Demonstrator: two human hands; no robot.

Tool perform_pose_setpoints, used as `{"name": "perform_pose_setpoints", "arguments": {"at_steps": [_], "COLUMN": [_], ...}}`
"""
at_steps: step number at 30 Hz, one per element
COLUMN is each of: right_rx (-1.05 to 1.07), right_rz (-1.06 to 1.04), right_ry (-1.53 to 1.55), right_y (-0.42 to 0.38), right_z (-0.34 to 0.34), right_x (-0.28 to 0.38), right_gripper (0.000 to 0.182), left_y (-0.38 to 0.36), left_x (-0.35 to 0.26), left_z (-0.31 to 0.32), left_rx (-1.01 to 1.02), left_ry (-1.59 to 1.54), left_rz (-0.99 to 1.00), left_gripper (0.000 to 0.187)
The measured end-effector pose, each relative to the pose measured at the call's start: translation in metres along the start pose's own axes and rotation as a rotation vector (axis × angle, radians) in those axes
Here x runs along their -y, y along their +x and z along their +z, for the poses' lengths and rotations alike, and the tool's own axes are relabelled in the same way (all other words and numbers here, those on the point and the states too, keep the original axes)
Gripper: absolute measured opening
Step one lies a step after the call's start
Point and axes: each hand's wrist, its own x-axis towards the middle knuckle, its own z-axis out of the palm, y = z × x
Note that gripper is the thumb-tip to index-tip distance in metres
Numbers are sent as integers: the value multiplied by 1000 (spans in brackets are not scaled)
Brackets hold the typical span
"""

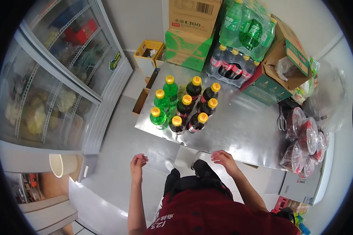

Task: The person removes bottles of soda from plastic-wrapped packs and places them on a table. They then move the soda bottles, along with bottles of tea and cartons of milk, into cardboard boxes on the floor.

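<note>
My left hand hangs in the air before the steel table's front left corner, fingers loosely bent, holding nothing. Empty too, my right hand is at the front edge of the steel table, its fingers extended. Both are apart from the bottles. Upright on the table's left part is a cluster of yellow-capped bottles. Three green soda bottles form its left side. Several dark cola bottles with red labels fill the middle and right.
Behind stand a shrink-wrapped cola pack, wrapped green bottles, stacked cartons and an open carton. Scissors lie near plastic-wrapped red bowls at right. A glass-door fridge stands left, a cream bin below.
</note>
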Motion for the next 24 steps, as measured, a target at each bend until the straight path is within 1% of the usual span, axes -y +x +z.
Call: {"name": "perform_pose_setpoints", "arguments": {"at_steps": [3,4,6,7,8,10,12,15,16,18,20,22,24], "right_rx": [-44,-36,-97,-135,-108,-165,-133,-64,-51,-105,-185,-268,-339], "right_rz": [22,19,43,51,45,54,87,29,50,27,-108,-93,-106], "right_ry": [-12,-20,-65,-126,-116,-117,-63,-1,-11,42,29,34,44], "right_y": [5,9,23,33,43,68,89,99,96,107,100,88,80], "right_z": [-4,-10,-23,-29,-31,-34,-26,-6,-8,3,15,30,44], "right_x": [-2,-3,-4,-6,-8,-8,-10,-5,-8,-22,-27,-21,-27], "right_gripper": [25,25,25,25,25,24,22,22,22,20,21,22,22], "left_y": [26,28,26,24,19,11,3,-6,-1,11,19,28,43], "left_x": [5,8,10,15,23,36,37,21,28,39,34,25,28], "left_z": [-8,-4,2,6,10,16,23,27,22,11,6,-2,-20], "left_rx": [-74,-81,-118,-133,-148,-107,-110,-59,-17,-8,-7,36,76], "left_ry": [-134,-142,-152,-169,-181,-104,-77,-63,-55,23,75,-10,-8], "left_rz": [-22,-18,-3,-28,-52,-94,-147,-180,-156,-151,2,-39,-88], "left_gripper": [19,19,19,18,17,20,22,25,27,26,23,20,20]}}
